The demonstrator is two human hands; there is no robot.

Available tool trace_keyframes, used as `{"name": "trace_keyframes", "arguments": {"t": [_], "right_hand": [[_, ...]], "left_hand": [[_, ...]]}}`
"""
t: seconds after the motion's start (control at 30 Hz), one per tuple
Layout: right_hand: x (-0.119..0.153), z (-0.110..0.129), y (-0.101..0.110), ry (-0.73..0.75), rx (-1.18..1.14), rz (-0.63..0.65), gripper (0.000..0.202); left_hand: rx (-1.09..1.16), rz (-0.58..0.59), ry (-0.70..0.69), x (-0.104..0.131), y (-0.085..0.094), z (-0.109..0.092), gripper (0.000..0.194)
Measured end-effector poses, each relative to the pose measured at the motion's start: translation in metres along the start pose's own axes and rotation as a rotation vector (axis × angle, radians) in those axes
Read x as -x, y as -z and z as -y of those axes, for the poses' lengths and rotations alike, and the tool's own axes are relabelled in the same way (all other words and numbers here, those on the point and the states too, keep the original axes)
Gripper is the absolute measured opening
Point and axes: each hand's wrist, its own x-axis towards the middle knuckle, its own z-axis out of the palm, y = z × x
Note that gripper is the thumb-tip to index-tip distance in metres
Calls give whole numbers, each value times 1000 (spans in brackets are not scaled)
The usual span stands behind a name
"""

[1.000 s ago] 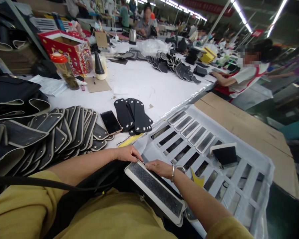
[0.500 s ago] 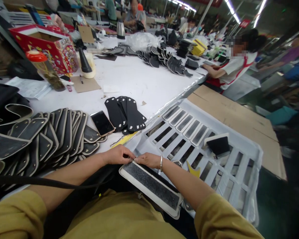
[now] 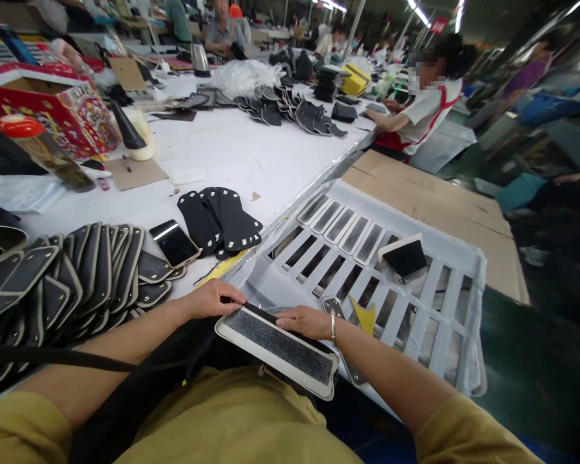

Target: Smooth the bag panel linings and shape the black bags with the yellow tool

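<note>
A long rectangular panel (image 3: 281,348) lies tilted in front of my body. Its border is pale and its middle strip is speckled dark grey, with a black band along the far side. My left hand (image 3: 215,300) pinches the panel's far left corner. Farther right, my right hand (image 3: 305,321), with a bracelet at the wrist, grips the black far edge, its fingers partly hidden. Beside that wrist rests a narrow dark piece with metal studs (image 3: 352,361). Past the hands, a grey slatted tray (image 3: 290,274) carries a row of small pale-rimmed panels (image 3: 341,229).
Many pale-edged dark pieces (image 3: 84,270) are heaped at left, near a phone (image 3: 174,243) and black cut pieces (image 3: 222,219). A bottle (image 3: 43,151) and a red box (image 3: 48,109) stand behind. Cardboard (image 3: 430,219) flanks the tray; a co-worker (image 3: 420,106) sits beyond.
My right hand has slid right along the panel's far edge, away from my left hand, which stays at the corner. The whole view has shifted slightly.
</note>
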Motion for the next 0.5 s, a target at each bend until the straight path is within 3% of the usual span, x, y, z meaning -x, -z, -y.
{"name": "trace_keyframes", "arguments": {"t": [0.17, 0.27, 0.37, 0.5], "right_hand": [[38, -11, 11, -62, 12, -38, 51], [74, -8, 4, 27, 105, -309, 47], [112, -2, -26, 94, 253, -684, 36], [134, -6, -86, 151, 409, -880, 25]], "left_hand": [[-124, 101, 62, -5, 13, -11, 27], [-304, 29, -61, 1, 9, -29, 33], [-440, -64, -186, 11, -14, -59, 36], [-414, 5, -376, 16, -63, -99, 29]]}}
